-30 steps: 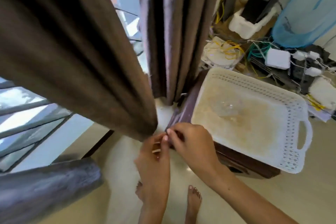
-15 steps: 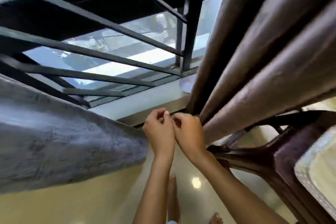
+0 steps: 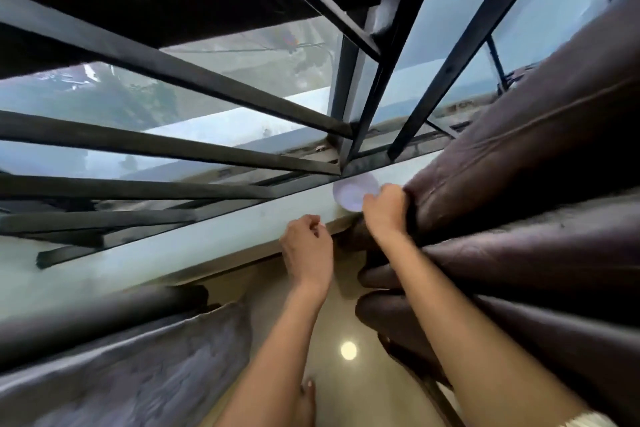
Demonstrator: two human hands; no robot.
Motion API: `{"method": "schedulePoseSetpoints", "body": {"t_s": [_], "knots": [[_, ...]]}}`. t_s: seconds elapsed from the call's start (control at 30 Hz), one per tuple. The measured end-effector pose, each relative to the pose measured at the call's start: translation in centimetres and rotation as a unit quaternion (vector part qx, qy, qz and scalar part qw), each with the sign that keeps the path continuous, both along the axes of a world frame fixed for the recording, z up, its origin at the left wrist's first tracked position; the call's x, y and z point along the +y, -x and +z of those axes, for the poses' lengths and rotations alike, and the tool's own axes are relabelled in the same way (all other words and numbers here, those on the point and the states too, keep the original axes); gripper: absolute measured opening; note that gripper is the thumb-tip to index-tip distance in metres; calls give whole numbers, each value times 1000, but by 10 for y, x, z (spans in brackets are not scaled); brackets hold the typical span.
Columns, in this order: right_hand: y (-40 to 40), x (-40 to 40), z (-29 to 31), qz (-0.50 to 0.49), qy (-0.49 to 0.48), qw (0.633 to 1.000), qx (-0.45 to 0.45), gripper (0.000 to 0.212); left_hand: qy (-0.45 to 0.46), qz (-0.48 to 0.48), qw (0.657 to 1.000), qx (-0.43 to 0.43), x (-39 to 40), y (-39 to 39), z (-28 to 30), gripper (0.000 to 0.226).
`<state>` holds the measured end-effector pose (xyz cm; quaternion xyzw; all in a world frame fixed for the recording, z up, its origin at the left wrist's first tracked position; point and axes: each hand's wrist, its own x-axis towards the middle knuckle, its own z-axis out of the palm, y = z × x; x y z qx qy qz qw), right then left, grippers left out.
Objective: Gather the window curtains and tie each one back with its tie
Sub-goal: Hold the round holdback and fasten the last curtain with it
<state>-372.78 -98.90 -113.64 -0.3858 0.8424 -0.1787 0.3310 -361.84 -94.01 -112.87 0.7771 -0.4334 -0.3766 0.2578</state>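
Barred window [image 3: 242, 107] fills the top, pale sill [image 3: 207, 239] beneath. Right hand [image 3: 382, 210], at one o'clock from the left, grips the edge of the brown curtain [image 3: 519, 184] at three o'clock. Left hand [image 3: 308, 246] hangs free, fingers curled; whether they pinch anything, I can't tell. Second curtain [image 3: 121, 367] sits at seven o'clock.

We see the right hand [image 3: 383, 210] gripping the edge of the brown curtain [image 3: 519, 163] on the right, fingers curled into the folds. Left hand [image 3: 308, 246] just beside it, loosely curled, holding nothing we can make out. White round dish [image 3: 351, 191] on the sill [image 3: 194, 246] behind the right hand. Second curtain [image 3: 121, 367] lower left.
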Motion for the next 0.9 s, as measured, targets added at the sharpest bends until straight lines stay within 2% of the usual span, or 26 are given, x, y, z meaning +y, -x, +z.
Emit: {"method": "schedulePoseSetpoints", "body": {"t_s": [0.07,0.17,0.3,0.43,0.53,0.67,0.9], "knots": [[22,-12,-19,14,-33,999,32,27,-14,-7,1000,9,-13,9,-14,26],[43,-24,-51,11,-60,997,35,29,-37,6,999,26,-31,21,-43,20],[55,-39,-88,6,-82,997,12,36,-64,21,997,43,-52,38,-75,30],[59,-48,-108,47,-79,994,66,38,-39,72,995,58,-70,55,-96,26],[58,-50,-115,65,-70,992,79,32,-34,132,988,67,-81,57,-107,23],[54,-43,-117,63,-64,993,79,24,-39,134,989,51,-80,52,-114,15],[15,25,-94,70,-70,995,31,21,-4,139,990,25,-10,11,-92,11]]}}
